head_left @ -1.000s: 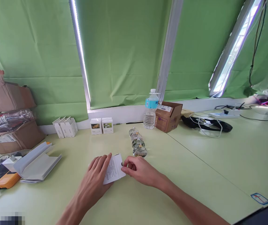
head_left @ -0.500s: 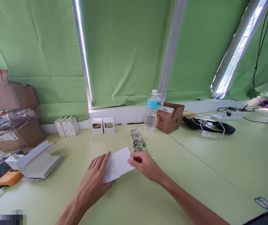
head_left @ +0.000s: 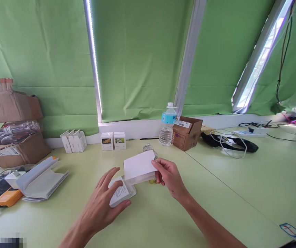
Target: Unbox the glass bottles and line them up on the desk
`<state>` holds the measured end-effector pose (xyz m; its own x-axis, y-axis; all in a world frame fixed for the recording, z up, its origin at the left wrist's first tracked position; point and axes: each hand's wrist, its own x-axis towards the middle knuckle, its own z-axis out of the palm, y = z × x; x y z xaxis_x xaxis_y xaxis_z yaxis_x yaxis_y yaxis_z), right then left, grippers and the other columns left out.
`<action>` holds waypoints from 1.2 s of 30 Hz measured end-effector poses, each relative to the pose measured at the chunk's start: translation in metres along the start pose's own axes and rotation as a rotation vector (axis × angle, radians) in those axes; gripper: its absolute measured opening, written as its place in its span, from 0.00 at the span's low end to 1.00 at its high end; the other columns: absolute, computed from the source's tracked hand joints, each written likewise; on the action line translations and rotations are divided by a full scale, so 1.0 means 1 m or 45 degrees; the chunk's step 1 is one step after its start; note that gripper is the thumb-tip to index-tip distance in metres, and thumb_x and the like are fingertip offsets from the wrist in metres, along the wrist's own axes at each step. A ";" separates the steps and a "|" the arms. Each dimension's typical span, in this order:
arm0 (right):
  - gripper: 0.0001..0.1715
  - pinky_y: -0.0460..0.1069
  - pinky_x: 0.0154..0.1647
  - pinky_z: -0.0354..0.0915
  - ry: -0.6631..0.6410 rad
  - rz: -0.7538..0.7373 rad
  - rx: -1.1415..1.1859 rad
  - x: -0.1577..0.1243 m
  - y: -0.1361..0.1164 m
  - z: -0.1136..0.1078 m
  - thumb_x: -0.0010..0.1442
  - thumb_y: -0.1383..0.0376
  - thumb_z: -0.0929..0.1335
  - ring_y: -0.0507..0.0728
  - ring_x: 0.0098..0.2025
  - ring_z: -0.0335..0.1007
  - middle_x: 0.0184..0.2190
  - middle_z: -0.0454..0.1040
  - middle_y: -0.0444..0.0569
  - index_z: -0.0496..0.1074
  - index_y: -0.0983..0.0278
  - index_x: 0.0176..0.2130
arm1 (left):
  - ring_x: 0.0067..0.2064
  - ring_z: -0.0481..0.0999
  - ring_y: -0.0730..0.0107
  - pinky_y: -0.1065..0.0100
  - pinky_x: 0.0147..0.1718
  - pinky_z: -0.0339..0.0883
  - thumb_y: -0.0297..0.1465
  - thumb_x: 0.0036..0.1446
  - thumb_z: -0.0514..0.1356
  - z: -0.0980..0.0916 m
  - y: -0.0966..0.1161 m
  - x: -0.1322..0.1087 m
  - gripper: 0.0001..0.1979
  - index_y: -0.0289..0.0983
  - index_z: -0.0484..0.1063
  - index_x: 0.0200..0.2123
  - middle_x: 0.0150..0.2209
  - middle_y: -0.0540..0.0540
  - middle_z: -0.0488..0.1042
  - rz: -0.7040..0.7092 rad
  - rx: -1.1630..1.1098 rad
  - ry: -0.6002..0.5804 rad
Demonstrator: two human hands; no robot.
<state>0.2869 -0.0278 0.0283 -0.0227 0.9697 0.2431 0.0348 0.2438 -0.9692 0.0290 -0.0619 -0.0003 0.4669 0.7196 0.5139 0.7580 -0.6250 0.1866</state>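
Observation:
My right hand (head_left: 170, 175) pinches the right end of a blank white card (head_left: 139, 166), thumb on top. A strip shows below its front edge; I cannot tell if it is folded or a thin box part. Under the card's left end, a small white box (head_left: 119, 193) with printed text lies on the table, an open flap at its right side. Over this box my left hand (head_left: 103, 201) is spread, fingers apart, thumb beside its lower edge. Behind the card, shiny clear ornaments (head_left: 148, 147) in a row are mostly hidden.
Small white boxes with pictures (head_left: 107, 141) stand at the back, beside upright white cartons (head_left: 73, 141). A water bottle (head_left: 166, 129) and an opened cardboard box (head_left: 186, 133) are behind. Left are a paper pad (head_left: 47, 182) and an orange device (head_left: 8, 197); right, a black strap (head_left: 248, 145).
The white card has come away from the text-printed box, lifted by my right hand. My left hand has loosened and spread its fingers. The view has shifted slightly.

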 end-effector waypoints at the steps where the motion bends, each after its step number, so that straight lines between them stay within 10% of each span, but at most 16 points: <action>1: 0.21 0.43 0.14 0.46 -0.002 0.014 0.027 0.000 -0.001 0.000 0.60 0.51 0.67 0.48 0.14 0.52 0.11 0.59 0.39 0.65 0.63 0.25 | 0.66 0.52 0.50 0.52 0.56 0.63 0.40 0.60 0.56 -0.004 0.003 0.001 0.15 0.45 0.69 0.49 0.68 0.46 0.47 0.050 0.004 -0.009; 9: 0.20 0.44 0.15 0.43 -0.156 0.247 0.337 0.001 -0.001 -0.002 0.58 0.54 0.68 0.47 0.13 0.47 0.11 0.57 0.37 0.61 0.63 0.24 | 0.68 0.38 0.40 0.44 0.58 0.57 0.41 0.58 0.58 -0.012 0.013 0.002 0.23 0.48 0.65 0.58 0.70 0.48 0.29 0.146 -0.064 -0.046; 16: 0.28 0.45 0.16 0.47 -0.370 0.280 0.282 -0.008 -0.011 0.009 0.60 0.45 0.62 0.48 0.17 0.53 0.26 0.75 0.50 0.73 0.66 0.30 | 0.61 0.63 0.55 0.57 0.55 0.65 0.39 0.63 0.52 -0.008 0.007 0.002 0.21 0.45 0.62 0.59 0.64 0.43 0.58 -0.178 -0.401 0.046; 19: 0.33 0.48 0.26 0.62 -0.239 0.148 0.220 -0.008 -0.010 0.010 0.62 0.44 0.60 0.55 0.31 0.67 0.45 0.76 0.58 0.78 0.66 0.27 | 0.54 0.70 0.58 0.60 0.49 0.68 0.40 0.62 0.53 -0.005 0.002 0.006 0.16 0.45 0.68 0.52 0.55 0.45 0.68 -0.434 -0.479 0.281; 25: 0.22 0.57 0.53 0.63 -0.136 0.081 0.038 -0.004 0.004 0.001 0.54 0.59 0.66 0.64 0.50 0.67 0.39 0.79 0.53 0.75 0.61 0.14 | 0.45 0.73 0.62 0.65 0.36 0.70 0.43 0.60 0.55 -0.005 -0.017 0.011 0.16 0.46 0.69 0.49 0.52 0.47 0.70 -0.709 -0.573 0.433; 32: 0.17 0.51 0.29 0.69 0.209 0.059 0.105 -0.013 0.011 0.007 0.48 0.67 0.63 0.65 0.44 0.71 0.38 0.78 0.54 0.72 0.61 0.13 | 0.46 0.73 0.61 0.62 0.41 0.69 0.43 0.59 0.55 -0.007 -0.023 0.011 0.16 0.45 0.69 0.49 0.51 0.46 0.70 -0.725 -0.576 0.483; 36: 0.25 0.52 0.35 0.69 0.213 0.022 0.095 -0.013 0.009 0.005 0.49 0.69 0.63 0.63 0.42 0.72 0.35 0.79 0.54 0.63 0.60 0.05 | 0.47 0.73 0.61 0.63 0.41 0.69 0.42 0.59 0.55 -0.007 -0.023 0.011 0.16 0.45 0.69 0.49 0.51 0.46 0.70 -0.716 -0.575 0.489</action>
<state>0.2821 -0.0388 0.0165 0.1440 0.9640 0.2234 -0.0407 0.2314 -0.9720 0.0136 -0.0417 0.0074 -0.1790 0.8595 0.4787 0.5376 -0.3221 0.7793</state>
